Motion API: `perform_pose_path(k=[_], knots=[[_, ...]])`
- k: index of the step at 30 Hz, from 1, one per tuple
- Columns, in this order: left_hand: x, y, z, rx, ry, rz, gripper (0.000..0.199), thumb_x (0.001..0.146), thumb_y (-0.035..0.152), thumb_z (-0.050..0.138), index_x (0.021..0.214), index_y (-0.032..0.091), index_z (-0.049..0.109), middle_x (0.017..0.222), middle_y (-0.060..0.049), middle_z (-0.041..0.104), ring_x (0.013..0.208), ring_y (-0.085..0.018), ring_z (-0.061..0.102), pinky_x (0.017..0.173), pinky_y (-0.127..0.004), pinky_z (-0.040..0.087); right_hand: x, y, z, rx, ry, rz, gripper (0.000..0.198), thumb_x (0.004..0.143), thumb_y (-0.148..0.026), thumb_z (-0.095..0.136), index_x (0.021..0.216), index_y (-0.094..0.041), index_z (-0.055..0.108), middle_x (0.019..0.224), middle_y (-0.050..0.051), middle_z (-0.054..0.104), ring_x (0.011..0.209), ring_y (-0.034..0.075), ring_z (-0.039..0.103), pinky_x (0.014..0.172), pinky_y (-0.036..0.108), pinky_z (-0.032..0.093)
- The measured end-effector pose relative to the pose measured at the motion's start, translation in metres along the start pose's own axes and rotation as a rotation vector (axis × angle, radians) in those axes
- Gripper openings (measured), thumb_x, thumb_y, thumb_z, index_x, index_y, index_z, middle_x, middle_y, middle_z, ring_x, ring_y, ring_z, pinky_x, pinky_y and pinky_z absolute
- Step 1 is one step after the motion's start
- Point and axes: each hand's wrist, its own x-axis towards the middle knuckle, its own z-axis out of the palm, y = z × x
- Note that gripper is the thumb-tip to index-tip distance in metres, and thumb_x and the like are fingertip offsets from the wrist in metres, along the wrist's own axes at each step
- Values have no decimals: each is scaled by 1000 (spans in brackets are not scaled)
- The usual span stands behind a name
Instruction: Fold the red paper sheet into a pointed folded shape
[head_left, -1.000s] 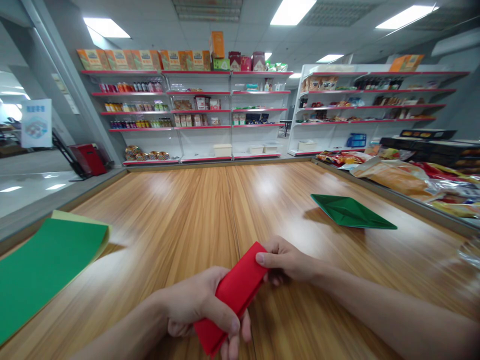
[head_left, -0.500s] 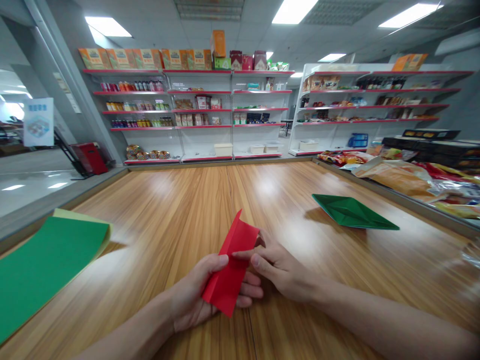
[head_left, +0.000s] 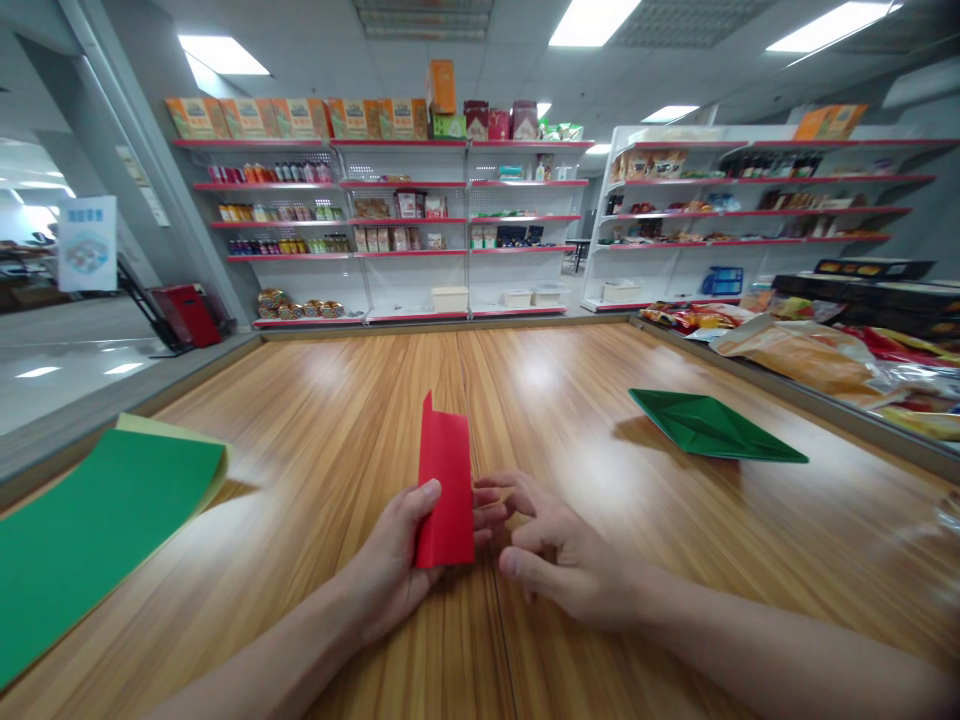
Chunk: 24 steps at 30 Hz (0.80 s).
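Observation:
A folded sheet of red paper (head_left: 448, 480) stands nearly upright in my left hand (head_left: 394, 555), above the middle of the table. The left thumb presses on its front, and the other fingers support it from behind. A narrow flap shows along its left edge. Just to the right of the paper, my right hand (head_left: 559, 550) has its fingers apart and bent, with nothing in them. Its fingertips are close to the left fingers; whether they touch I cannot tell. A green folded paper shape (head_left: 712, 425) lies farther right on the table.
Green sheets of paper (head_left: 112, 520), with a yellowish one beneath, lie at the left. Snack packets (head_left: 810, 355) crowd beyond the right rim of the wooden table (head_left: 360, 400). Stocked shelves (head_left: 405, 220) stand behind, and a red case (head_left: 185, 315) is on the floor left.
My left hand has turned the red paper from leaning right to nearly upright. My right hand has come off the paper, and its fingers have spread.

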Motion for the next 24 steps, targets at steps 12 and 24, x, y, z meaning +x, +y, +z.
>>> perform_pose_path(k=[12, 24], knots=[[3, -10, -3, 583, 247, 350, 44, 80, 37, 68, 113, 17, 46, 110, -12, 65, 94, -23, 65, 81, -35, 51, -3, 1, 4, 471, -103, 200, 45, 84, -55, 54, 81, -12, 65, 67, 4, 59, 65, 15, 57, 60, 24, 45], [-2, -3, 3, 511, 252, 276, 34, 79, 38, 68, 101, 17, 53, 86, -9, 73, 73, -26, 71, 60, -34, 57, 0, 15, 0, 421, -11, 498, 47, 85, -56, 50, 73, -12, 58, 54, 4, 63, 34, 7, 49, 29, 14, 30]])
